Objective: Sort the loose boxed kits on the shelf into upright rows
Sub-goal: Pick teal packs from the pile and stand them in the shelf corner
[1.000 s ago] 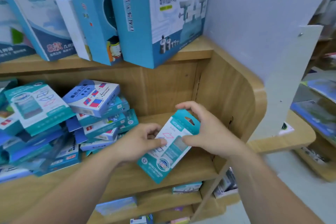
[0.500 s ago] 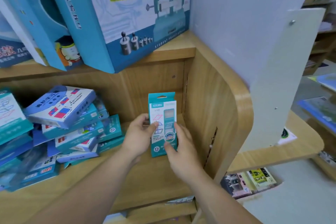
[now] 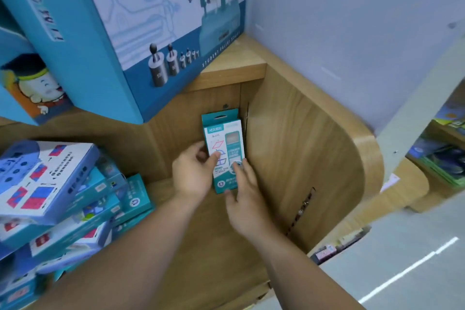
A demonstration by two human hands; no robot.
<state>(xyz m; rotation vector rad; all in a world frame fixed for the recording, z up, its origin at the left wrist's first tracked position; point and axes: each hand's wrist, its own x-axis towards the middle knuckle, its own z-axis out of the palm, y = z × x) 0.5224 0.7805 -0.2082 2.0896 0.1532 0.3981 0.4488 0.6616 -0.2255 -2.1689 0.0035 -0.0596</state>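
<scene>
Boxed kits (image 3: 63, 209) lie in a loose, leaning pile at the left end of the wooden shelf (image 3: 201, 246), blue and teal cartons stacked flat and askew on one another. Above them, on the upper shelf board, stands a cartoon-printed carton (image 3: 32, 83) and beside it a large blue balance-scale box (image 3: 151, 33) that overhangs the board's front edge.

Toward the shelf's back right corner, one teal kit box (image 3: 224, 148) stands upright with its hang-tab at the top and its printed face turned forward, close to the back wall. The left hand (image 3: 193, 173) has it in a pinching grip on its left edge, thumb on the front and fingers curled behind. The right hand (image 3: 247, 199) has no closed grip: its fingers lie fairly straight against the lower right of the box's front, thumb at the bottom edge.

Just right of the box rises the shelf's curved wooden side panel (image 3: 302, 158).
</scene>
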